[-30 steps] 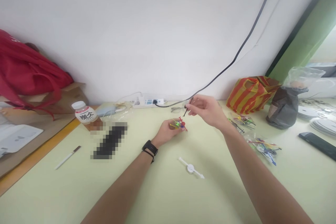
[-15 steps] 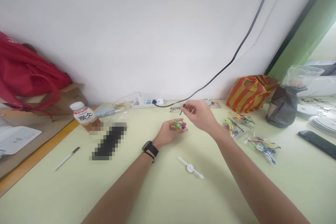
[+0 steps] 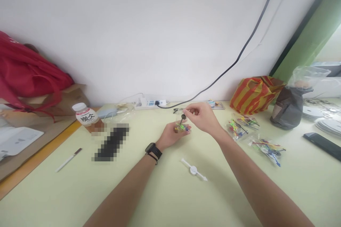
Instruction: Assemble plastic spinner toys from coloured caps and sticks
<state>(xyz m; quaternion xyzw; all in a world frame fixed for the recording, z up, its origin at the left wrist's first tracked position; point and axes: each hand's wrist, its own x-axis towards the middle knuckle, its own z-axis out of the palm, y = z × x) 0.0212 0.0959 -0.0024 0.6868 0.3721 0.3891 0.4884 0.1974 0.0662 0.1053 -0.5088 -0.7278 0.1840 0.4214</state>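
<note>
My left hand [image 3: 172,134], with a black watch on the wrist, is closed round a small bundle of coloured plastic pieces [image 3: 182,127] in red, green, yellow and blue. Just above it my right hand [image 3: 204,116] pinches a thin black pin-like piece [image 3: 182,118], whose lower end touches the bundle. Both hands hover over the pale yellow-green table [image 3: 165,191]. A white part with a round hub and two arms [image 3: 194,170] lies on the table nearer to me.
Clear bags of coloured pieces [image 3: 266,147] lie to the right, beside a striped red-yellow bag [image 3: 254,94] and a grey bag [image 3: 287,110]. A bottle [image 3: 86,117], a blurred dark object [image 3: 110,142], a white pen [image 3: 68,160], a power strip [image 3: 150,104] and glasses [image 3: 178,110] sit left and behind.
My right hand has come down and left with the black piece, from raised above the bundle to touching it. My left hand has barely moved.
</note>
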